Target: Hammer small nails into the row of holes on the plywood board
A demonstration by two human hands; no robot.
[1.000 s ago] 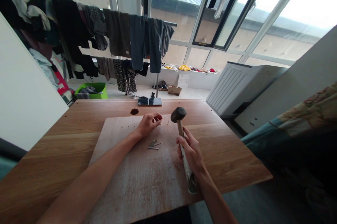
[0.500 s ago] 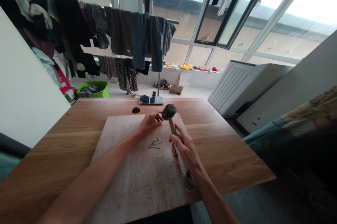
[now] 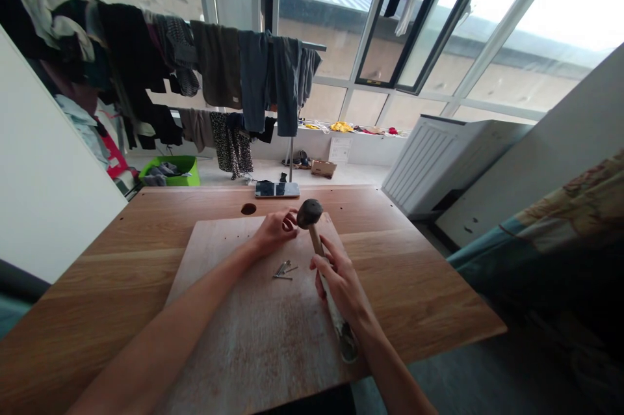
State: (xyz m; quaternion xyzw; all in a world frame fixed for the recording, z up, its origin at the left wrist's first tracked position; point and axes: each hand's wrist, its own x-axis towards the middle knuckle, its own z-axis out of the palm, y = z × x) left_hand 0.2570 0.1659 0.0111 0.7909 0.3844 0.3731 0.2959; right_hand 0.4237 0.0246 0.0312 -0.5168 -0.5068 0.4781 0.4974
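My right hand (image 3: 341, 285) is wrapped round the pale wooden handle of a mallet (image 3: 318, 249). Its dark head hangs just above the far part of a whitish wooden board (image 3: 253, 317). My left hand (image 3: 275, 229) rests on the board with thumb and fingers pinched together right beside the mallet head. What the pinch holds is too small to make out. A few loose nails (image 3: 284, 269) lie on the board between my two hands.
The board lies on a brown wooden table (image 3: 121, 252) with a round hole (image 3: 248, 209) near its far edge. A phone (image 3: 277, 189) lies at that edge. Behind stand a rack of hanging clothes (image 3: 219, 77), a green basket (image 3: 170, 169) and a white radiator (image 3: 439, 155).
The mallet head has swung left and slightly down, from well right of my left hand to right next to its fingertips. My left hand has stayed in place.
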